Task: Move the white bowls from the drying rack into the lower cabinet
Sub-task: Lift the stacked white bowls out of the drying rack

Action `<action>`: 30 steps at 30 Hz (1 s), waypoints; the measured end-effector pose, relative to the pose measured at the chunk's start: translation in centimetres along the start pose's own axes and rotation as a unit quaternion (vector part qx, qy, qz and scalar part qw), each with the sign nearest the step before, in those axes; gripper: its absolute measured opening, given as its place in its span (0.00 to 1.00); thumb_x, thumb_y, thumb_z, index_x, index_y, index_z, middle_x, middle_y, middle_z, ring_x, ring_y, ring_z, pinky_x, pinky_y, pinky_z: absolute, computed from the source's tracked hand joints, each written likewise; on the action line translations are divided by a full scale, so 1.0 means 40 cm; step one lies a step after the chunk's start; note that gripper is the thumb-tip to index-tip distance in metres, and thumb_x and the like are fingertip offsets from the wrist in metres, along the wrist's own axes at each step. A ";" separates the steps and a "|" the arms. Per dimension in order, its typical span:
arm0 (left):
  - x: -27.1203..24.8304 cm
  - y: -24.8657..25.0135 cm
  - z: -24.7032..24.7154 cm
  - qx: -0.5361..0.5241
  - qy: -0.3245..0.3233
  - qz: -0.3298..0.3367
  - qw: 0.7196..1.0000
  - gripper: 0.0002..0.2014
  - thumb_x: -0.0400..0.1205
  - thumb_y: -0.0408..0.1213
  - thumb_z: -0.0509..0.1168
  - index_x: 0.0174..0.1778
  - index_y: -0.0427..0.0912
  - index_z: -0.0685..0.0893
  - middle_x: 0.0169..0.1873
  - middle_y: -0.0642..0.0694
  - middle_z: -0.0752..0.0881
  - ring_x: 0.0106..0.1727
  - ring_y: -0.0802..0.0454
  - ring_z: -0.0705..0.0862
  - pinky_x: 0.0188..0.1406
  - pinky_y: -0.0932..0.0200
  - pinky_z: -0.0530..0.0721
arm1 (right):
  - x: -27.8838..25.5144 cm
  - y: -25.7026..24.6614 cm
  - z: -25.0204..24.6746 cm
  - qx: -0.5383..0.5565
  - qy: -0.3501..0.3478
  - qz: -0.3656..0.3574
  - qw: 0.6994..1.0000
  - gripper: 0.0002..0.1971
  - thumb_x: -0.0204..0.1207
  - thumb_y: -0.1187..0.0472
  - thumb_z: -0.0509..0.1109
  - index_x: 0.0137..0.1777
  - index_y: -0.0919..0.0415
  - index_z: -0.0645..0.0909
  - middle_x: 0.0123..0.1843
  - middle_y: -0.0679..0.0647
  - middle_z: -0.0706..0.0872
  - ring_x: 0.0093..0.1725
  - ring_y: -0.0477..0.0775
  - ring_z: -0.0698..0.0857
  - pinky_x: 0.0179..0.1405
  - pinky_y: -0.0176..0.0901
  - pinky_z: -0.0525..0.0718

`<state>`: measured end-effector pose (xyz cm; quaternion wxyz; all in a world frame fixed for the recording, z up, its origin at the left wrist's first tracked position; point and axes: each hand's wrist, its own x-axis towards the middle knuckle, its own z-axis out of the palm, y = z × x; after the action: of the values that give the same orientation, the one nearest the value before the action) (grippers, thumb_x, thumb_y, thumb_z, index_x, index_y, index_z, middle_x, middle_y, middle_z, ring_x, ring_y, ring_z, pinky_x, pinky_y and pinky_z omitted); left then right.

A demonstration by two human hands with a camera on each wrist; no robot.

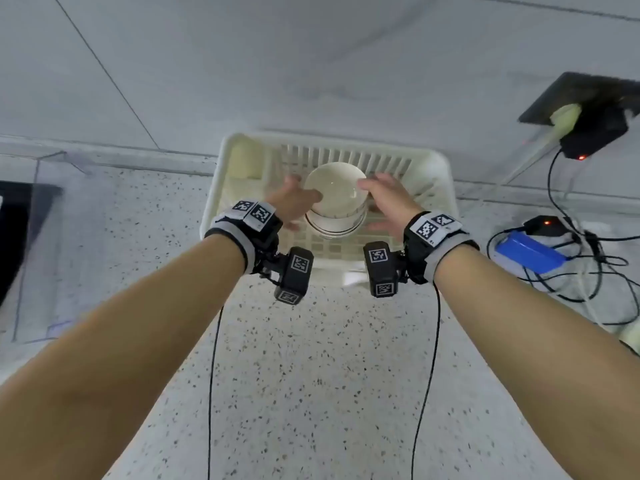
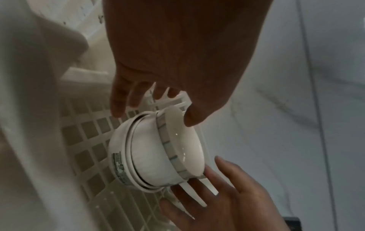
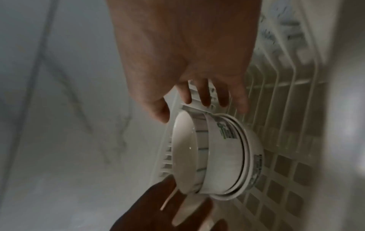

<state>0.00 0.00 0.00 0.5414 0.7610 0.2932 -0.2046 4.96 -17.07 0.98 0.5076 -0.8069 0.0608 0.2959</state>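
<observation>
A stack of nested white bowls (image 1: pixel 335 199) stands upright in the cream plastic drying rack (image 1: pixel 215 206) at the back of the counter. My left hand (image 1: pixel 298 202) is at the stack's left side with fingers spread, and its thumb lies at the top bowl's rim. My right hand (image 1: pixel 377 195) is spread beside the stack's right side. The left wrist view shows the bowls (image 2: pixel 156 156), my left hand (image 2: pixel 154 96) above them and the right hand's fingers (image 2: pixel 227 179) straight beside them. In the right wrist view my right hand (image 3: pixel 189 100) hovers over the bowls (image 3: pixel 217 156) on the rack's grid floor (image 3: pixel 286 164).
A pale yellow block (image 1: pixel 246 161) sits in the rack's back left corner. Right of the rack lie a blue power bank (image 1: pixel 530 254) and tangled cables, below a black wall socket (image 1: pixel 585 109). A clear box (image 1: pixel 41 237) stands at the left. Speckled counter (image 1: pixel 311 375) stretches toward me.
</observation>
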 end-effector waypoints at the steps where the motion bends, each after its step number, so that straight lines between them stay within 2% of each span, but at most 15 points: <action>1: 0.012 0.002 0.006 0.006 -0.014 -0.011 1.000 0.31 0.85 0.43 0.64 0.82 0.46 0.61 0.68 0.39 0.76 0.59 0.41 0.82 0.56 0.38 0.89 | 0.016 0.000 0.010 0.016 -0.009 0.019 1.000 0.21 0.77 0.51 0.68 0.69 0.53 0.74 0.67 0.55 0.79 0.63 0.58 0.81 0.62 0.68 0.86; 3: 0.035 -0.005 0.015 0.015 -0.035 -0.019 0.999 0.28 0.84 0.43 0.63 0.80 0.49 0.63 0.65 0.40 0.77 0.56 0.38 0.84 0.52 0.36 0.90 | 0.040 0.002 0.029 0.023 -0.029 0.047 0.998 0.28 0.74 0.52 0.71 0.74 0.48 0.70 0.69 0.54 0.79 0.67 0.61 0.80 0.60 0.70 0.87; 6: 0.061 -0.025 0.027 -0.006 -0.050 -0.028 0.998 0.30 0.81 0.40 0.64 0.79 0.56 0.62 0.63 0.39 0.77 0.54 0.37 0.85 0.46 0.36 0.92 | 0.067 0.023 0.047 0.020 -0.053 0.069 0.996 0.31 0.71 0.56 0.71 0.74 0.44 0.68 0.69 0.55 0.77 0.65 0.64 0.79 0.55 0.71 0.89; 8: 0.070 -0.028 0.031 -0.036 -0.059 -0.033 0.997 0.31 0.80 0.37 0.64 0.79 0.58 0.62 0.64 0.37 0.77 0.54 0.34 0.86 0.42 0.36 0.92 | 0.085 0.030 0.047 0.048 -0.062 0.091 0.993 0.29 0.69 0.59 0.69 0.71 0.45 0.68 0.69 0.56 0.75 0.66 0.67 0.77 0.52 0.72 0.89; 11: 0.078 -0.024 0.036 -0.060 -0.044 -0.025 0.997 0.31 0.81 0.33 0.63 0.80 0.53 0.62 0.66 0.37 0.76 0.53 0.36 0.86 0.43 0.35 0.92 | 0.088 0.028 0.048 0.092 -0.050 0.106 0.989 0.24 0.71 0.65 0.64 0.67 0.51 0.70 0.63 0.57 0.74 0.65 0.69 0.76 0.54 0.74 0.88; 13: 0.075 -0.015 0.036 -0.053 -0.038 -0.015 0.998 0.31 0.81 0.32 0.63 0.80 0.52 0.63 0.65 0.38 0.76 0.52 0.37 0.86 0.45 0.35 0.92 | 0.077 0.023 0.047 0.106 -0.042 0.107 0.988 0.24 0.70 0.66 0.63 0.67 0.52 0.70 0.61 0.57 0.74 0.66 0.70 0.75 0.53 0.73 0.88; 17: 0.052 0.000 0.027 -0.045 -0.039 -0.001 0.998 0.30 0.81 0.32 0.62 0.79 0.55 0.64 0.67 0.37 0.76 0.56 0.32 0.86 0.42 0.37 0.93 | 0.038 0.010 0.045 0.121 -0.032 0.094 0.988 0.33 0.60 0.62 0.63 0.69 0.50 0.71 0.72 0.59 0.74 0.70 0.70 0.75 0.50 0.73 0.89; 21: -0.013 0.023 0.013 -0.063 -0.052 0.038 0.996 0.29 0.82 0.33 0.57 0.80 0.58 0.64 0.70 0.37 0.74 0.61 0.32 0.83 0.38 0.44 0.93 | -0.039 -0.013 0.021 0.134 -0.008 0.048 0.990 0.30 0.65 0.60 0.62 0.71 0.51 0.71 0.73 0.57 0.75 0.71 0.65 0.75 0.52 0.69 0.90; 25: -0.120 0.043 0.004 -0.078 -0.068 0.084 0.991 0.30 0.83 0.34 0.55 0.82 0.56 0.61 0.73 0.40 0.71 0.66 0.33 0.79 0.43 0.42 0.93 | -0.141 -0.040 -0.007 0.129 0.006 0.016 0.991 0.27 0.67 0.56 0.63 0.70 0.50 0.73 0.71 0.56 0.77 0.69 0.63 0.77 0.52 0.67 0.90; 30: -0.277 0.030 0.019 -0.057 -0.056 0.100 0.992 0.29 0.83 0.35 0.53 0.82 0.56 0.60 0.74 0.37 0.71 0.62 0.32 0.82 0.40 0.43 0.93 | -0.299 -0.037 -0.024 0.104 -0.006 0.001 0.995 0.24 0.72 0.56 0.63 0.70 0.52 0.73 0.70 0.58 0.76 0.67 0.63 0.77 0.52 0.67 0.91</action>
<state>-7.46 -3.49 7.57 0.6174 0.7416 0.1959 -0.1743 -3.83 -19.61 8.91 0.5887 -0.7479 0.0895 0.2932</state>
